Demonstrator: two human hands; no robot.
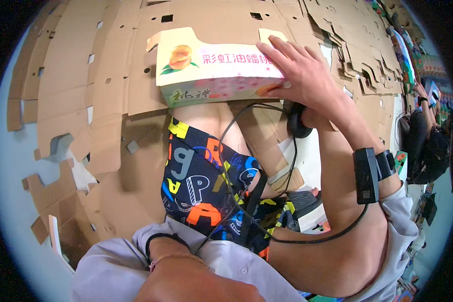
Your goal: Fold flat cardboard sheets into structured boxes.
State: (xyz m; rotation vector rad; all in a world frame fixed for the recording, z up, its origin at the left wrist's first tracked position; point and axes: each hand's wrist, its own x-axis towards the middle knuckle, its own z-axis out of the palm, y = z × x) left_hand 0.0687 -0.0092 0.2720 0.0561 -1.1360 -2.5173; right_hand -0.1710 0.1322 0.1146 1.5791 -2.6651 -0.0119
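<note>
A printed cardboard fruit carton (221, 63), pale yellow and pink with a peach picture and cut-out upper flaps, lies across my outstretched bare leg. My right hand (307, 73) grips its right end, with the fingers spread over the upper flap and face and the thumb along the lower edge. Close to the camera at the bottom, my left hand (196, 279) is bent in front of my shirt. The back of that hand shows, but its fingers are hidden.
Flattened brown cardboard sheets (121, 60) with cut-outs cover the floor. A black cable (317, 240) runs from a black box (366, 175) on my right wrist across my lap. Near my knee sits a round black device (299, 121). At the far right, another person's arm (425, 103) shows.
</note>
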